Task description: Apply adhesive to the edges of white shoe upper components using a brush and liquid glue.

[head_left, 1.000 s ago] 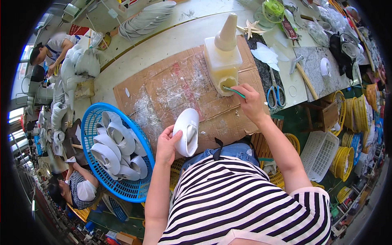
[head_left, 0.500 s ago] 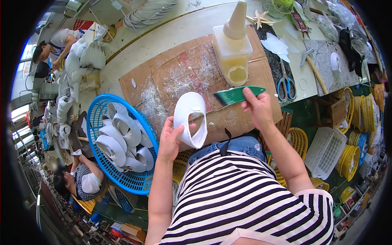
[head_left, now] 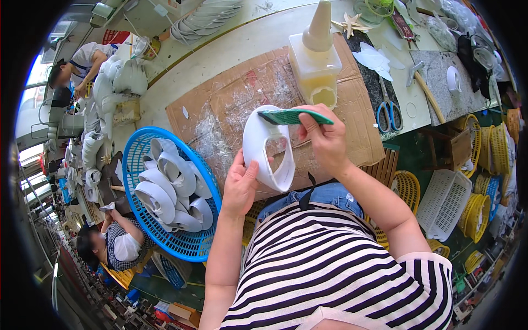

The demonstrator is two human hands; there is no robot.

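Note:
My left hand (head_left: 242, 184) is closed on the lower left side of a white shoe upper (head_left: 254, 144), whose oval opening faces up toward me. In my right hand (head_left: 324, 135) is a green-handled brush (head_left: 294, 116), pinched between thumb and fingers. Its dark bristle end lies over the upper's far edge and appears to touch it. Behind the brush, on a cardboard sheet (head_left: 220, 91) with whitish smears, stands a square translucent bottle (head_left: 314, 66) holding yellowish liquid.
A blue basket (head_left: 132, 165) of white uppers (head_left: 165, 190) sits at my left. Scissors (head_left: 388, 113) and a hammer (head_left: 429, 99) lie to the right. Yellow baskets (head_left: 474, 214) and a white crate (head_left: 443, 203) stand beyond the table. Two other people (head_left: 124, 242) work at left.
My right hand has brought the brush leftward from beside the bottle onto the shoe upper. The left hand has shifted slightly right and turned the upper a little.

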